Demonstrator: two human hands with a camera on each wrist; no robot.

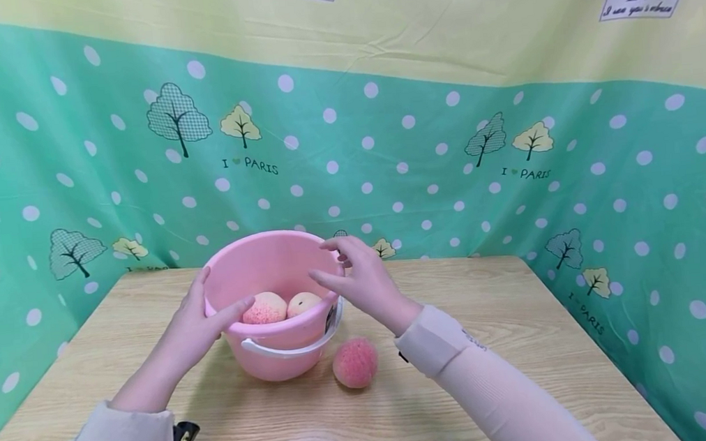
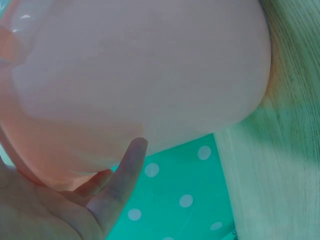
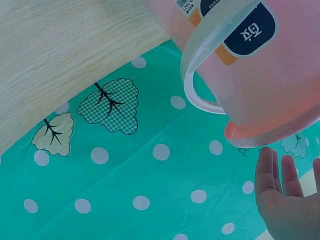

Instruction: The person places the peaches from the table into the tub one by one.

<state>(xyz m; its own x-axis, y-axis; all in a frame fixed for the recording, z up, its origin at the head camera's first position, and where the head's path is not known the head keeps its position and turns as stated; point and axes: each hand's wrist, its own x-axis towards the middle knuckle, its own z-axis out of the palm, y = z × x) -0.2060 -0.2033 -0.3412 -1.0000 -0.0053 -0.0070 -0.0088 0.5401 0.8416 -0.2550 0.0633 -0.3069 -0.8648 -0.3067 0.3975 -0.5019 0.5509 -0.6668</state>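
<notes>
A pink bucket (image 1: 277, 364) stands on the table with its white handle (image 1: 289, 352) lowered across the front. Inside lie a speckled peach (image 1: 264, 309) and a paler peach (image 1: 302, 303). My left hand (image 1: 195, 325) holds the bucket's left rim, thumb over the inner side and fingers along the outer wall; the left wrist view shows a fingertip (image 2: 137, 145) at that wall. At the right rim is my right hand (image 1: 367, 275), fingers spread and nothing gripped. Its fingertips (image 3: 267, 152) come right up to the rim in the right wrist view. A pinkish-red peach (image 1: 356, 364) sits beside the bucket.
The wooden table (image 1: 463, 323) carries the bucket and the loose peach. Behind it hangs a green and yellow curtain (image 1: 384, 148) with dots and printed trees, which also runs along both sides. A dark label (image 3: 252, 31) is on the bucket's side.
</notes>
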